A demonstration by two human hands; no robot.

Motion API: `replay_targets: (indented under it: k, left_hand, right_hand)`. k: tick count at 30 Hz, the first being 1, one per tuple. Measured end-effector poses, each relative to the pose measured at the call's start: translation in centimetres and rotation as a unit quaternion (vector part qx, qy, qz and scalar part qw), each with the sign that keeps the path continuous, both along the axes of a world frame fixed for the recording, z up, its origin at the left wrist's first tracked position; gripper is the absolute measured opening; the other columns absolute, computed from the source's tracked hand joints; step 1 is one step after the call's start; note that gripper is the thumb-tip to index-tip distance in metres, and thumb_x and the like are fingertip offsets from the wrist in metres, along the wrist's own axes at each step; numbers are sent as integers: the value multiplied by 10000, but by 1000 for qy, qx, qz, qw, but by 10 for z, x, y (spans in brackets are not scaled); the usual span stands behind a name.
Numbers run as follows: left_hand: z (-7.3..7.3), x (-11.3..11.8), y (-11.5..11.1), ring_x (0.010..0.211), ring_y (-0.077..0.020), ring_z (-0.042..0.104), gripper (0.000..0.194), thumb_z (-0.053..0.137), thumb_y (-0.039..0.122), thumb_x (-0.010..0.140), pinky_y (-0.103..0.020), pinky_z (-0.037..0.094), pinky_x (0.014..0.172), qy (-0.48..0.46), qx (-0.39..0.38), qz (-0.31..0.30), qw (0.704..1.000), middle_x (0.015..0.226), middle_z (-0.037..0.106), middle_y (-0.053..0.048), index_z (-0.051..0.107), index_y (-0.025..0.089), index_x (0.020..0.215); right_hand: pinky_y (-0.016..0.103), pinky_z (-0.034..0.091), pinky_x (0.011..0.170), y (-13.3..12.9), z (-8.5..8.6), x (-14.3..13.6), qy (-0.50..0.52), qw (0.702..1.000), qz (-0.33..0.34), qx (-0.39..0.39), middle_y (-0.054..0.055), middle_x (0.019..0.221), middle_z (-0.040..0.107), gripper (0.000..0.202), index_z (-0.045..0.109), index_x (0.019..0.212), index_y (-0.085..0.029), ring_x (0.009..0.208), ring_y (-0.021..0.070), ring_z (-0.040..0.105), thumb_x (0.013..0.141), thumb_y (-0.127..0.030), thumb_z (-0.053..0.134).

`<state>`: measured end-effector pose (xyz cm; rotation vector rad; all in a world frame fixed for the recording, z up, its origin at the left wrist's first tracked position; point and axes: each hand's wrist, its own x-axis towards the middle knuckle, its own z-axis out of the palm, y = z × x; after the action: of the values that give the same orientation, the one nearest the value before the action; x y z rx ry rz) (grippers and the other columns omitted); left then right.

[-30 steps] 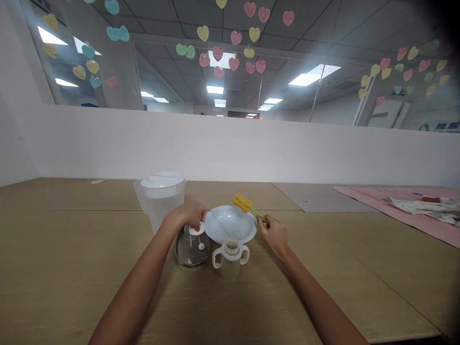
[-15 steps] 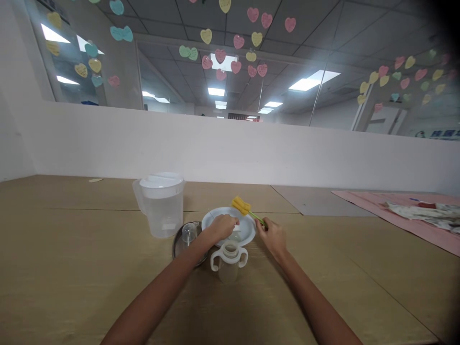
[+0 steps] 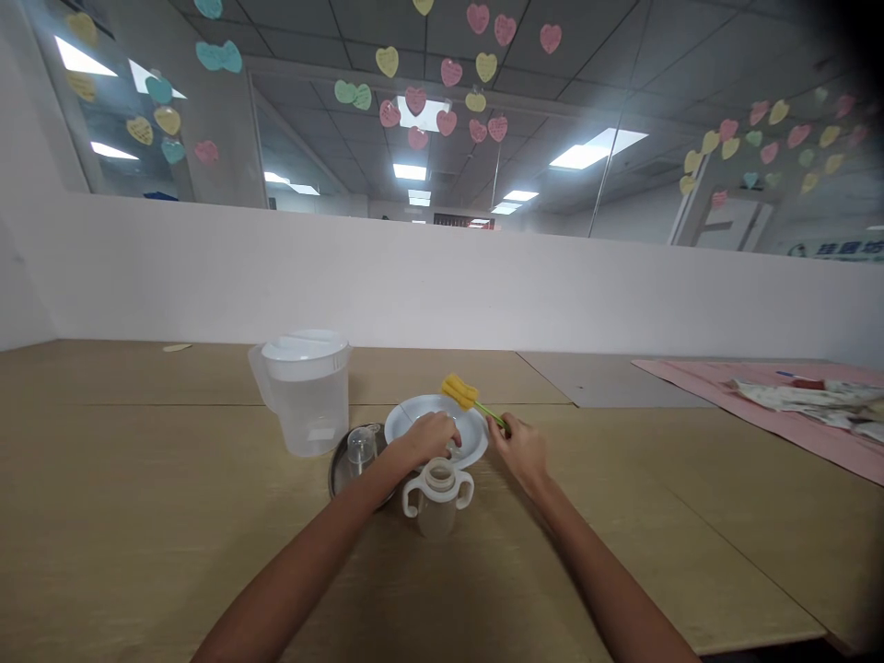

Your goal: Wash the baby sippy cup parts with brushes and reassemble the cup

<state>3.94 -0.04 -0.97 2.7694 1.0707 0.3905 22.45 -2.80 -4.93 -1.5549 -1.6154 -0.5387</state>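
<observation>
My right hand [image 3: 519,448] grips the thin green handle of a bottle brush, and its yellow sponge head [image 3: 459,390] points up and left over the far rim of a white bowl [image 3: 476,437]. Inside that bowl, the bent fingers of my left hand [image 3: 432,436] are at a small, clear thing that I cannot make out. Just in front of the bowl stands an uncapped baby bottle [image 3: 436,516] with two white side handles. Left of it, partly behind my left forearm, a dark round metal tray [image 3: 340,468] carries a clear plastic cap [image 3: 361,448].
A lidded translucent pitcher [image 3: 308,396] with liquid in it stands at the left on the wooden table [image 3: 172,516]. A pink cloth [image 3: 766,414] with folded fabric on it lies far right. A low white wall [image 3: 387,285] with glass above bounds the back.
The camera view has shifted slightly. My left hand has sunk a little, its fingers lower in the bowl, and the whitish thing under them shows less. My right hand still holds the bottle brush.
</observation>
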Motion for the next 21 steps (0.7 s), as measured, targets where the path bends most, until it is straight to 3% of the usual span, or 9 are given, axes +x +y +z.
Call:
replay_targets:
  k: [4,8,11,16,18,21]
  left_hand:
    - [17,-9,4,865,-191,560,272,535,254,693,-286,432,780,-56,-3,33,998,959,617,-65,602,164,941]
    - [52,-28,-5,801,-130,559,284,466,286,738,-218,443,716,-195,-61,30,978,919,613,-44,551,138,966]
    - [75,-46,-20,781,-119,537,272,425,277,747,-205,428,702,-217,-49,20,975,860,598,-16,552,156,956]
    - [93,-70,-32,732,-119,528,289,412,243,732,-218,410,671,-86,-19,79,993,820,593,3,579,215,966]
    - [90,-76,-28,703,-127,543,230,478,181,658,-217,412,631,15,-58,122,991,773,612,5,609,198,847]
    - [76,-80,-19,625,-149,565,188,581,103,516,-219,420,558,150,-143,201,957,657,627,-2,614,168,690]
  right_hand:
    - [207,221,459,-4,2,0,15,999,14,44,-1,486,514,415,538,575,-159,440,83,428,821,-445,366]
    - [199,235,466,-6,2,1,24,996,38,77,-14,459,465,408,518,545,-152,434,72,398,820,-422,385]
    - [194,224,459,-5,0,2,24,996,31,74,-19,449,454,400,513,542,-152,429,69,390,814,-422,398]
    - [195,217,459,-2,-3,1,14,999,13,48,-7,483,505,391,525,571,-153,454,80,426,815,-428,393]
    - [197,212,459,-2,-3,0,14,999,8,39,-1,499,524,388,531,584,-153,463,84,439,815,-432,392]
    - [201,205,460,-2,-4,-1,11,999,3,35,4,503,533,393,529,584,-153,467,87,444,816,-437,389]
